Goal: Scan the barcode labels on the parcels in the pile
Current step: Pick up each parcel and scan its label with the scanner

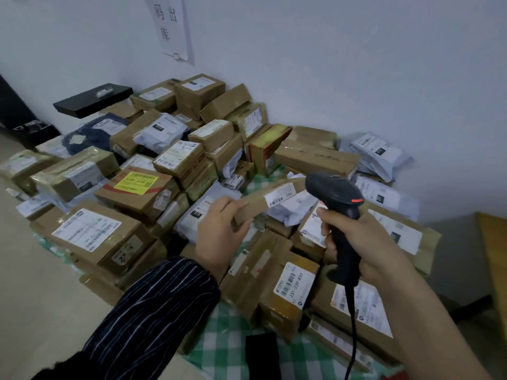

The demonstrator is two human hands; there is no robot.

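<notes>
We are gripping a flat brown parcel [274,193] in our left hand [222,229] above the pile [90,234], covering its near end. Our right hand [365,242] is clasping the scanner [337,204] near its blurred label [279,197]. Bare floor [41,311] is lying open leftward.

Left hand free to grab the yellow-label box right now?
Probably not yet: the left hand grips a flat brown parcel. The yellow-label box lies uncovered with nothing on top, so the way looks clear once the parcel is down.
</notes>
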